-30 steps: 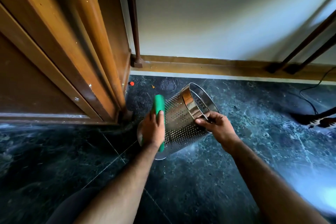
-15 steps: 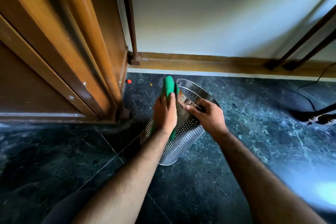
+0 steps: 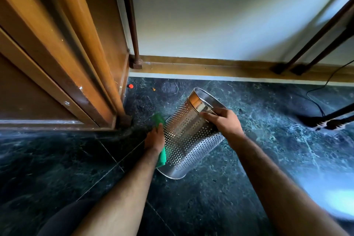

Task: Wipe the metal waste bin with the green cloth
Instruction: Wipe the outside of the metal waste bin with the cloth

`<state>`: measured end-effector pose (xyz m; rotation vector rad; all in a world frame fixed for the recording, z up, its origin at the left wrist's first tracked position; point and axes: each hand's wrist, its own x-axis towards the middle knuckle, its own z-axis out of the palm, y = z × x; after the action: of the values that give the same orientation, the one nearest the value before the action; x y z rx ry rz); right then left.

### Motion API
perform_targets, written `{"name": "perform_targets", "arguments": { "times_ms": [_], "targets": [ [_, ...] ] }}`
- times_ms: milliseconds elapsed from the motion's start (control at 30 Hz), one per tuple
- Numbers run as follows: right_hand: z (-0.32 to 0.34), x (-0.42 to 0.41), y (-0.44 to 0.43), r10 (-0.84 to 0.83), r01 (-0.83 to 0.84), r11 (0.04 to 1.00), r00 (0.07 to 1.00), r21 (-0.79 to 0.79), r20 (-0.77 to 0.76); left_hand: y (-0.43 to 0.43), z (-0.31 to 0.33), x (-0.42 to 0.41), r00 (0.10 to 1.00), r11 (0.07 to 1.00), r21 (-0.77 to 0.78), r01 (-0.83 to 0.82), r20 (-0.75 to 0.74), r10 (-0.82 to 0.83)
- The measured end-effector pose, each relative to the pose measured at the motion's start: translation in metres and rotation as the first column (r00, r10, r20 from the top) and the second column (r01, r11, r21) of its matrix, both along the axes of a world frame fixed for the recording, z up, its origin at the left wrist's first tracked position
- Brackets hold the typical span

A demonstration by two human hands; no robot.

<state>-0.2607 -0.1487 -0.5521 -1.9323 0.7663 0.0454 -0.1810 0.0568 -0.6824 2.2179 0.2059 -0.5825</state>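
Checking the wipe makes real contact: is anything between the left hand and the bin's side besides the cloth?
Nothing visible: only the green cloth lies between the left hand and the tilted metal bin.

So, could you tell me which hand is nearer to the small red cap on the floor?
Left. The left hand is just below the red cap; the right hand is across the bin.

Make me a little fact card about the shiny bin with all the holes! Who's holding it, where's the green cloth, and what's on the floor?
bin: metal waste bin, perforated, tilted, base on the dark floor
right hand: grips the bin's rim
left hand: presses the green cloth against the bin's left side
floor bits: small red cap near the wooden post
cable: black cable at far right
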Motion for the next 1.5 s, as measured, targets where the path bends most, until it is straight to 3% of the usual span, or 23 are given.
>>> {"name": "perform_targets", "arguments": {
  "times_ms": [100,167,333,433,500,600,700,800,867,967,1067,1167,1233,1367,1433,1500],
  "targets": [
    [-0.002,0.003,0.007,0.082,-0.071,0.979,0.995,-0.193,0.049,-0.03,0.043,0.012,0.999,0.982,-0.19,-0.014,0.03,0.021],
    [-0.007,0.006,0.004,0.132,-0.113,0.972,0.988,-0.207,0.084,-0.056,0.073,0.021,0.99,0.96,-0.279,-0.012,0.134,0.052],
    [-0.011,0.003,-0.004,0.178,-0.211,0.966,0.961,0.149,0.211,-0.073,0.098,0.033,0.898,0.959,-0.274,0.073,0.436,0.057],
    [-0.018,-0.003,-0.015,0.267,-0.305,0.939,0.938,0.157,0.223,-0.061,0.072,0.028,0.86,0.977,-0.2,0.078,0.509,0.036],
    [-0.015,-0.005,-0.028,0.303,-0.328,0.933,0.937,0.146,0.174,-0.046,0.048,0.02,0.879,0.986,-0.161,0.036,0.475,0.045],
    [-0.004,-0.003,-0.039,0.301,-0.305,0.951,0.951,0.052,0.07,-0.014,0.01,0.004,0.893,0.998,0.055,-0.042,0.449,0.013],
    [-0.005,0.001,-0.024,0.122,-0.123,0.992,0.992,0.034,0.026,0.004,-0.017,-0.007,0.925,0.984,0.18,0.01,0.372,-0.078],
    [-0.01,0.008,-0.002,-0.024,0.029,0.974,0.999,-0.226,0.022,-0.006,-0.015,0.0,0.918,0.969,0.228,0.097,0.355,-0.176],
    [-0.011,0.012,0.003,-0.033,0.044,0.946,0.999,-0.321,0.038,-0.028,0.017,0.008,0.926,0.988,0.121,0.1,0.353,-0.137],
    [-0.014,0.012,-0.002,0.078,-0.064,0.977,0.995,-0.204,0.062,-0.07,0.068,0.027,0.942,0.99,-0.109,0.09,0.332,-0.049],
    [-0.008,0.003,-0.015,0.225,-0.22,0.972,0.972,-0.079,0.068,-0.092,0.091,0.038,0.918,0.958,-0.227,0.177,0.388,-0.078],
    [0.007,0.002,-0.034,0.329,-0.328,0.944,0.944,-0.025,0.013,-0.082,0.084,0.024,0.92,0.953,-0.219,0.208,0.376,-0.114],
    [0.013,0.008,-0.036,0.332,-0.337,0.937,0.941,-0.093,-0.061,-0.071,0.065,0.007,0.908,0.956,-0.174,0.235,0.39,-0.153],
    [0.01,0.014,-0.022,0.041,-0.054,0.986,0.995,-0.157,-0.087,-0.038,0.024,-0.015,0.945,0.977,-0.051,0.206,0.268,-0.186],
    [0.004,0.013,-0.018,-0.024,-0.017,0.942,0.993,-0.335,-0.119,-0.027,0.019,-0.018,0.977,0.99,-0.016,0.142,0.163,-0.137],
    [0.0,0.011,-0.014,-0.033,-0.011,0.927,0.993,-0.374,-0.111,-0.022,0.02,-0.013,0.992,0.992,-0.034,0.124,0.041,-0.122]
  ]
}}
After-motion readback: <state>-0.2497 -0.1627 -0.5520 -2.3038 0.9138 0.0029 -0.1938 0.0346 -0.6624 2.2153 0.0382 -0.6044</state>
